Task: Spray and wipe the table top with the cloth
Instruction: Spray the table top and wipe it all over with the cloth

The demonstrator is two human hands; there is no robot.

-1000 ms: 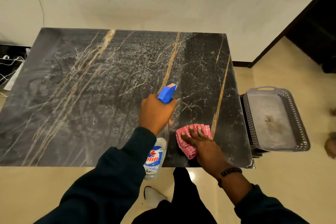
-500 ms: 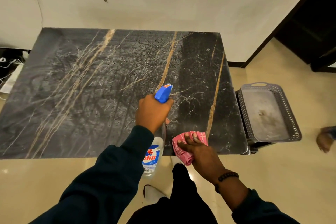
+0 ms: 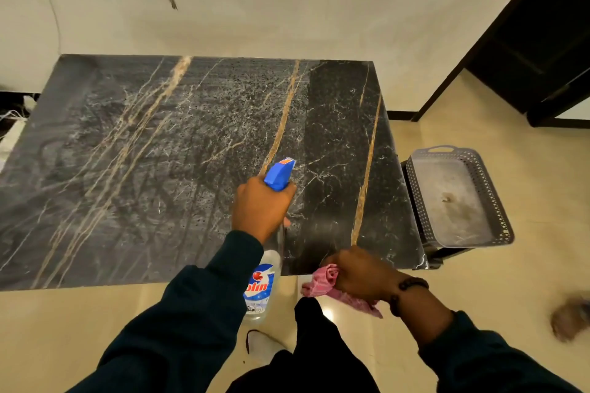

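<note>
Black marble bench [image 3: 159, 169], gold-veined, streaked. Clear bottle [image 3: 265, 290] with blue nozzle, tilted over near edge — gripped by left hand [image 3: 260, 206], fingers curled round neck. Pink cloth [image 3: 322, 281] bunched at bench edge — right hand [image 3: 357, 274] fingers clenched round it.

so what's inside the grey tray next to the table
The tray holds nothing large: its pale floor shows a small brown speck and dull smudges. Nothing covers the floor. What the tray stands on is mostly hidden beneath it.
</note>
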